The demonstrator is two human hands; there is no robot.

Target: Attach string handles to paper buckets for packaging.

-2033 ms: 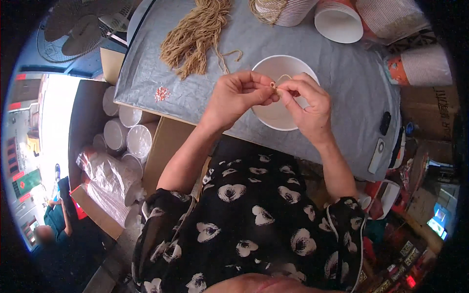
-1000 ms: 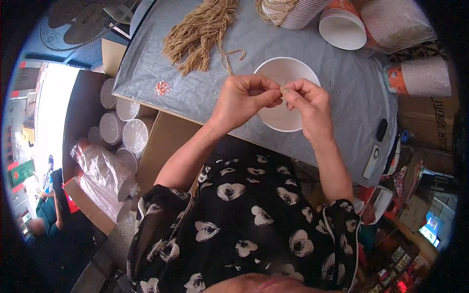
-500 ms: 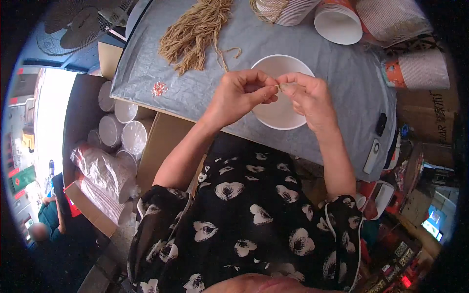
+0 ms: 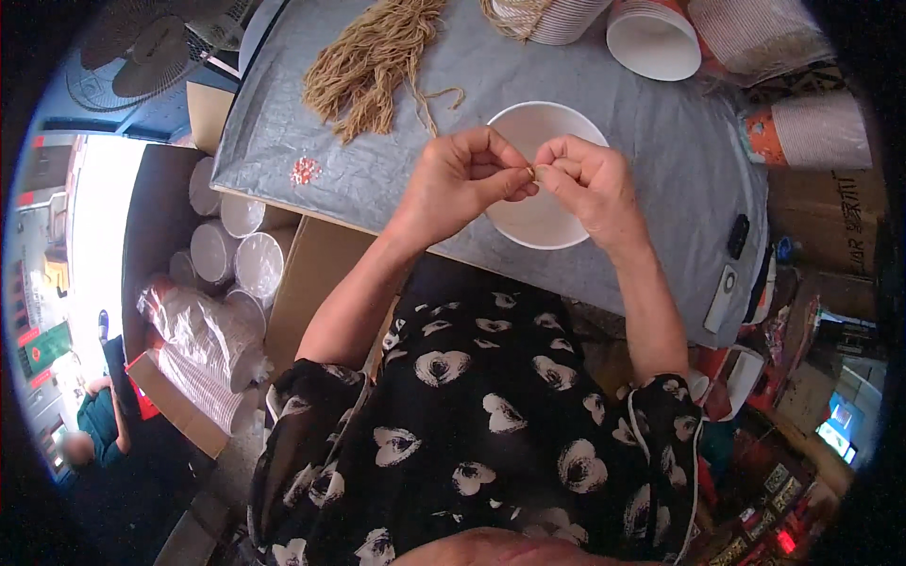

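My left hand (image 4: 467, 184) and my right hand (image 4: 596, 193) meet fingertip to fingertip above a round white tub (image 4: 543, 231). Both pinch at a tiny yellowish bit between them, too small to make out. The tub stands near the table's front edge, its middle partly covered by my hands. Beyond my left hand lies a loose bundle of tan string (image 4: 373, 71), with a few strands trailing toward the tub. A small scatter of red and white bits (image 4: 305, 171) sits to the left on the grey table cover (image 4: 661, 189).
Stacked paper tubs (image 4: 557, 19) and a tipped white tub (image 4: 651, 42) line the far side. At right lie a black object (image 4: 738, 236) and a white device (image 4: 721, 298). Left of the table, a cardboard box (image 4: 179, 401) holds wrapped tubs. A person (image 4: 99, 420) is at far left.
My right fingers have shifted a little and bent around the pinch point. The hands remain together above the tub; the view has moved slightly.
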